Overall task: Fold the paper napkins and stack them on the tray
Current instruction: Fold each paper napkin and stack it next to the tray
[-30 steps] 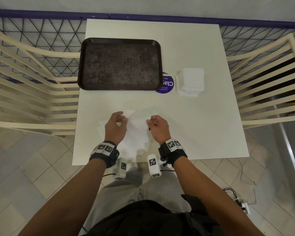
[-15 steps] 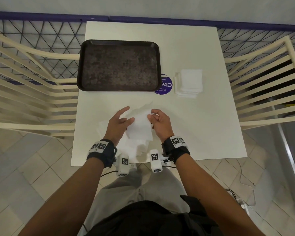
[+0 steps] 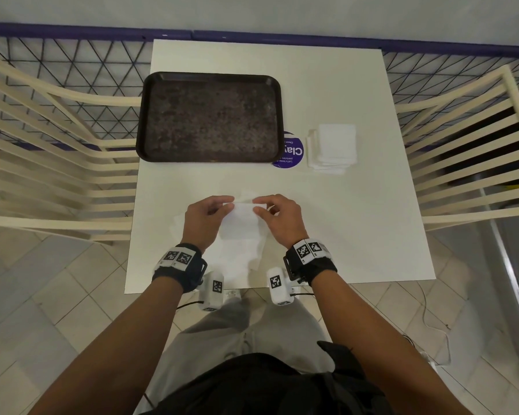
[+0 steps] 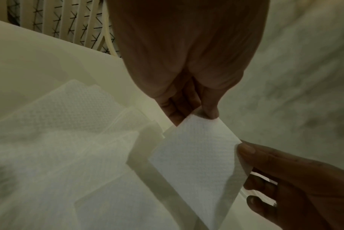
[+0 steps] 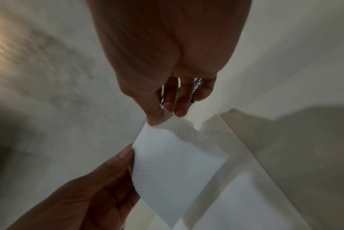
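Note:
A white paper napkin (image 3: 242, 223) hangs folded between both hands just above the near middle of the table. My left hand (image 3: 206, 218) pinches its far left corner and my right hand (image 3: 277, 217) pinches its far right corner. The wrist views show the same napkin (image 4: 194, 157) (image 5: 177, 160) held by thumb and fingertips of the left hand (image 4: 198, 112) and the right hand (image 5: 163, 115). Loose unfolded napkins (image 3: 234, 259) lie under the hands. The dark tray (image 3: 212, 118) sits at the far left, with nothing on it. A stack of folded napkins (image 3: 331, 148) lies right of it.
The white table (image 3: 357, 220) has a round purple sticker (image 3: 291, 151) beside the tray. Cream slatted chairs (image 3: 57, 163) stand at both sides, the other chair (image 3: 468, 157) on the right. A black wire fence (image 3: 72, 64) runs behind. Cables lie on the tiled floor (image 3: 432, 324).
Both hands lifted the napkin off the loose pile and moved it away from me, bringing its far corners level; the napkin now hangs as a narrower folded piece.

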The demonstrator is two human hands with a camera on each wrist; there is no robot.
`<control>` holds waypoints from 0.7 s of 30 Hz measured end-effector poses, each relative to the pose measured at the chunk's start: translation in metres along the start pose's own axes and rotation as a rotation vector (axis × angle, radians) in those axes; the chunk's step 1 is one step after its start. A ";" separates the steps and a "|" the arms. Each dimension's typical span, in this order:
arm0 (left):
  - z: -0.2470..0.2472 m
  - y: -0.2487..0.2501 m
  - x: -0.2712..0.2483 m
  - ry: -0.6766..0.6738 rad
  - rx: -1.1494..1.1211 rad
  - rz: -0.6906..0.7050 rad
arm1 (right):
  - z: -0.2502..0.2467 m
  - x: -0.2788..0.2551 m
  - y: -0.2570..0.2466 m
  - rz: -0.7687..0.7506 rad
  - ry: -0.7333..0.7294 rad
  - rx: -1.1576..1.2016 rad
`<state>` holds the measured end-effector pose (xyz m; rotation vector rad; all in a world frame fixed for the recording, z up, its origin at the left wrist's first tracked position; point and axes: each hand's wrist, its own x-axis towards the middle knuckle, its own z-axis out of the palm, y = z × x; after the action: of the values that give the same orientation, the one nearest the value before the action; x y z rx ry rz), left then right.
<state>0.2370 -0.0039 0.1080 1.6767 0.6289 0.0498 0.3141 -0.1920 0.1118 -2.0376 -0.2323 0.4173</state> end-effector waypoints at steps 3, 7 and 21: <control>0.000 0.001 0.002 0.016 0.079 0.020 | -0.001 0.001 -0.002 -0.017 0.017 -0.036; 0.001 0.003 0.002 0.054 0.190 0.104 | -0.003 0.004 -0.003 -0.036 0.028 -0.092; 0.003 0.016 0.008 0.032 0.314 0.236 | 0.008 0.022 -0.034 -0.060 -0.056 -0.288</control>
<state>0.2508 -0.0047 0.1193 2.0527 0.4762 0.1536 0.3317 -0.1618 0.1339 -2.2952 -0.4068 0.4232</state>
